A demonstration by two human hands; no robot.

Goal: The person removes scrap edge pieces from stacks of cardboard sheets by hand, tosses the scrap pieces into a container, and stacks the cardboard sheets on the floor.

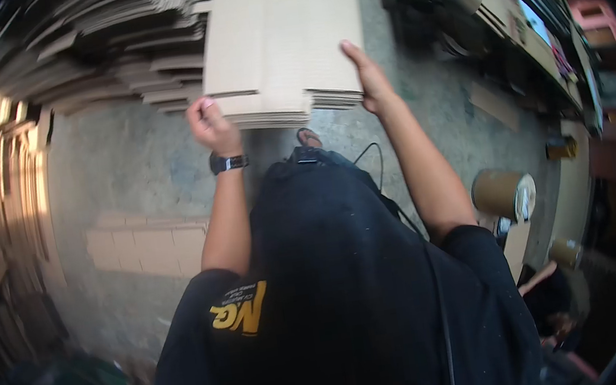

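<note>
A stack of flat slotted cardboard sheets (273,35) extends away from my body, its near edge showing several layers. My left hand (215,127) is closed at the near left corner of the stack, the thumb lying near a slot. My right hand (371,77) grips the right side near the other corner, thumb up along the edge and the other fingers hidden by the cardboard. A black watch (229,162) is on my left wrist. What supports the far end of the stack cannot be seen.
Tall piles of cardboard sheets (129,53) stand at the upper left. More cardboard (145,245) lies on the concrete floor (112,163) at left. To the right are a brown roll (504,194), dark machinery and a long bench. Another person's arm (538,277) shows at lower right.
</note>
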